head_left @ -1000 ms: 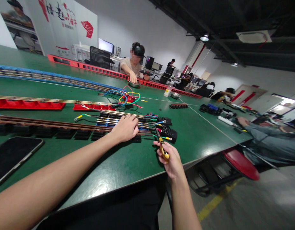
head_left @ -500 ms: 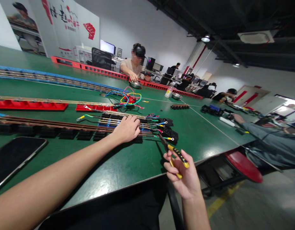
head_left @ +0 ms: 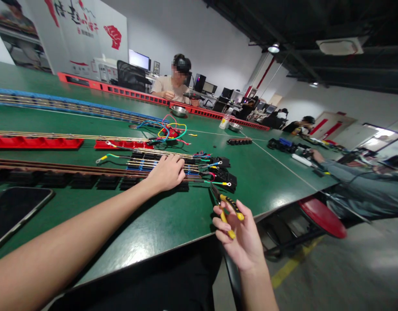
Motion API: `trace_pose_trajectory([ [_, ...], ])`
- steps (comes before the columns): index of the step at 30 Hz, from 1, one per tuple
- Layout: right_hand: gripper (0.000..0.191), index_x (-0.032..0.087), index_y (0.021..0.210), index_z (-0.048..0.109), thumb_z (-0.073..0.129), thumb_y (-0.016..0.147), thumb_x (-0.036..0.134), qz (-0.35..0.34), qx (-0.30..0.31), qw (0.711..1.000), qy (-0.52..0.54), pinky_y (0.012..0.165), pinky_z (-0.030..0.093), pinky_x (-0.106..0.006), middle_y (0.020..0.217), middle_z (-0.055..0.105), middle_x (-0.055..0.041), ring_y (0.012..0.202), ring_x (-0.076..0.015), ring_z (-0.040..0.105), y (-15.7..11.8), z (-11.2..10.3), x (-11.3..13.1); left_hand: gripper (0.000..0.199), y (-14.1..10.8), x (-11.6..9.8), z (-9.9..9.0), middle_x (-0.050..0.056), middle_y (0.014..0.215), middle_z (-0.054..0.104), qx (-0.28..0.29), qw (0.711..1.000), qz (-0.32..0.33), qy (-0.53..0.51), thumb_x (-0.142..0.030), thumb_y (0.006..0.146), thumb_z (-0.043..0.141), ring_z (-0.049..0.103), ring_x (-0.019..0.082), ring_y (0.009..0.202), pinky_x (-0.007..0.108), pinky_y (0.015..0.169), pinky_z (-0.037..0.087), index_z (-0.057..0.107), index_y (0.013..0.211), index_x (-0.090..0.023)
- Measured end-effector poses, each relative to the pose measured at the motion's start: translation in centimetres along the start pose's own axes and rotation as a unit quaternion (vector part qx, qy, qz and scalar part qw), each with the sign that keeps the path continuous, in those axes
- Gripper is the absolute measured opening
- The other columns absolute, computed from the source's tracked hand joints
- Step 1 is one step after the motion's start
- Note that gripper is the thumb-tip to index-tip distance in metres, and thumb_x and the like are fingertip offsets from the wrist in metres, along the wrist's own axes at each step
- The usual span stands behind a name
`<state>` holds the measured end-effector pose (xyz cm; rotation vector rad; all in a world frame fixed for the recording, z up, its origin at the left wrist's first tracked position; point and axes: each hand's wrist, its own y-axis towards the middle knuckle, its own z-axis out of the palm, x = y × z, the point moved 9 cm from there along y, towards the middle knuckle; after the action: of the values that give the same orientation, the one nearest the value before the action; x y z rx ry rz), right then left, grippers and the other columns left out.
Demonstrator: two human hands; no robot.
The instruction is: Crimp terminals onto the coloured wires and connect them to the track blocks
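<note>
My left hand [head_left: 167, 172] rests on the long rail assembly [head_left: 140, 164], its fingers bent over the blue and black part; what its fingertips grip is hidden. My right hand [head_left: 239, 231] holds pliers [head_left: 231, 204] with yellow and black handles, the handles spread apart. The plier jaws are beside a green and yellow wire with a ring terminal [head_left: 229, 184] at the right end of the assembly. Blue and red wires end near black end pieces [head_left: 226, 177]. Another ring-ended wire [head_left: 103, 159] lies to the left of my left hand.
A phone [head_left: 17, 211] lies at the left on the green table [head_left: 173, 216]. Red rail pieces [head_left: 37, 141], a blue rail [head_left: 72, 107] and coloured wires [head_left: 175, 131] are behind. Across the table, a person [head_left: 173, 82] sits near a metal bowl [head_left: 178, 111]. A red stool [head_left: 323, 217] stands at right.
The whole view has shifted slightly, so the table items appear further left. Both hands keep nearly the same places on the work. The person opposite has lifted a hand away from the bowl.
</note>
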<state>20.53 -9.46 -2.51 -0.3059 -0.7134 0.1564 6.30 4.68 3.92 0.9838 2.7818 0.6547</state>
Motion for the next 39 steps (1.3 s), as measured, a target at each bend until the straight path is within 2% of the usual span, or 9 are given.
trace_pose_trajectory([
  [4, 0.038, 0.018, 0.081, 0.058, 0.080, 0.064, 0.042, -0.049, -0.006, 0.995, -0.082, 0.038, 0.014, -0.014, 0.075, 0.051, 0.0026, 0.048, -0.0028, 0.026, 1.7, -0.7, 0.8, 0.021, 0.0, 0.1, -0.1, 0.015, 0.106, 0.061, -0.001, 1.000, -0.005, -0.013, -0.024, 0.090, 0.043, 0.055, 0.029, 0.100, 0.044, 0.088, 0.040, 0.062, 0.094, -0.015],
  [7, 0.036, 0.020, 0.081, 0.053, 0.078, 0.068, 0.042, -0.085, 0.005, 0.977, -0.196, 0.039, 0.015, -0.015, 0.069, 0.047, 0.0050, 0.047, -0.0039, 0.026, 2.5, -0.9, 1.4, 0.020, -0.1, 0.1, -0.2, 0.015, 0.105, 0.061, -0.004, 1.000, -0.006, -0.011, -0.023, 0.090, 0.043, 0.056, 0.029, 0.099, 0.044, 0.088, 0.040, 0.061, 0.094, -0.015],
  [10, 0.034, 0.021, 0.081, 0.048, 0.073, 0.076, 0.044, -0.104, 0.028, 0.934, -0.341, 0.041, 0.021, -0.016, 0.060, 0.038, 0.0091, 0.047, -0.0050, 0.027, 2.7, -0.7, 1.6, 0.020, -0.1, 0.1, -0.1, 0.014, 0.105, 0.062, -0.002, 1.000, -0.008, 0.002, -0.024, 0.090, 0.042, 0.055, 0.028, 0.099, 0.043, 0.088, 0.040, 0.059, 0.096, -0.015],
  [16, 0.031, 0.021, 0.080, 0.046, 0.067, 0.080, 0.044, -0.147, 0.036, 0.829, -0.539, 0.046, 0.027, -0.021, 0.059, 0.040, 0.0093, 0.048, -0.0071, 0.033, 2.6, -0.2, 2.5, 0.020, -0.1, 0.1, 0.0, 0.014, 0.105, 0.062, 0.000, 1.000, -0.007, 0.008, -0.024, 0.090, 0.042, 0.056, 0.028, 0.097, 0.042, 0.087, 0.040, 0.059, 0.096, -0.015],
  [24, 0.026, 0.022, 0.079, 0.043, 0.067, 0.077, 0.031, -0.197, 0.048, 0.763, -0.613, 0.051, 0.026, -0.023, 0.063, 0.034, 0.0092, 0.054, -0.0090, 0.029, 2.9, 0.0, 2.5, 0.021, -0.1, 0.1, 0.0, 0.014, 0.104, 0.061, 0.001, 1.000, -0.003, 0.013, -0.024, 0.090, 0.042, 0.055, 0.028, 0.098, 0.042, 0.086, 0.040, 0.060, 0.094, -0.015],
  [29, 0.026, 0.022, 0.077, 0.042, 0.068, 0.072, 0.025, -0.233, 0.023, 0.696, -0.679, 0.053, 0.030, -0.024, 0.075, 0.041, 0.0054, 0.058, -0.0096, 0.036, 2.2, 1.0, 2.8, 0.021, -0.1, 0.0, 0.0, 0.014, 0.105, 0.061, 0.004, 1.000, 0.000, 0.013, -0.024, 0.091, 0.042, 0.055, 0.028, 0.098, 0.042, 0.087, 0.040, 0.060, 0.094, -0.015],
  [34, 0.025, 0.022, 0.076, 0.042, 0.066, 0.070, 0.024, -0.254, -0.002, 0.631, -0.733, 0.060, 0.034, -0.026, 0.078, 0.043, 0.0031, 0.065, -0.0131, 0.043, 1.8, 1.7, 2.9, 0.020, -0.1, 0.1, 0.1, 0.014, 0.105, 0.061, 0.000, 1.000, 0.002, 0.011, -0.024, 0.091, 0.042, 0.055, 0.027, 0.097, 0.042, 0.087, 0.040, 0.060, 0.093, -0.015],
  [39, 0.024, 0.022, 0.077, 0.042, 0.064, 0.071, 0.025, -0.267, -0.007, 0.606, -0.749, 0.064, 0.036, -0.027, 0.081, 0.045, 0.0015, 0.072, -0.0158, 0.046, 1.6, 2.0, 2.7, 0.020, -0.1, 0.1, 0.1, 0.013, 0.105, 0.061, -0.002, 1.000, 0.002, 0.013, -0.025, 0.091, 0.042, 0.055, 0.027, 0.098, 0.042, 0.087, 0.040, 0.059, 0.094, -0.015],
])
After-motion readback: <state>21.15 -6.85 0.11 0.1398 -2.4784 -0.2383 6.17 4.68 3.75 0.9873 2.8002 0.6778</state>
